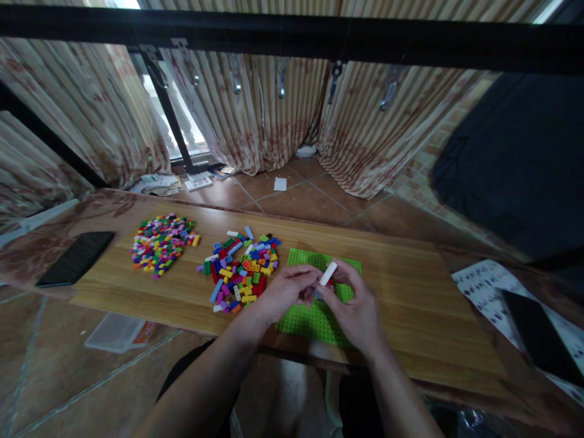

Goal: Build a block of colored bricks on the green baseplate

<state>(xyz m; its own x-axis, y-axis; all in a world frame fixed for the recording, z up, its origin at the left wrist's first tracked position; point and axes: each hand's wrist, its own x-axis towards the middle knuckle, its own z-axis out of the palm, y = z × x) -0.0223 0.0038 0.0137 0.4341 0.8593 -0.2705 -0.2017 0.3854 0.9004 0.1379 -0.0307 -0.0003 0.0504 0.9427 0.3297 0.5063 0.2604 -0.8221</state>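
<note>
Over the green studded baseplate [314,325], both of my hands are close together. My right hand [360,304] is closed, its thumb and fingers gripping a long white toy brick [328,273]. Bits of red and blue show just beneath the white brick, partly hidden by the fingers. My left hand [294,289] touches or nearly touches that cluster from the left. Its fingers are bent together, and whatever lies between them is hidden. Left of the baseplate spreads a pile of mixed larger toy bricks [246,264] in many colours.
A heap of smaller bricks [162,243] lies further left on the wooden board [420,292]. Beyond it rests a dark tablet [75,258]. To the right, a black phone [542,334] overlaps a printed sheet [483,283]. A black bar [292,39] crosses above, with metal clips hanging.
</note>
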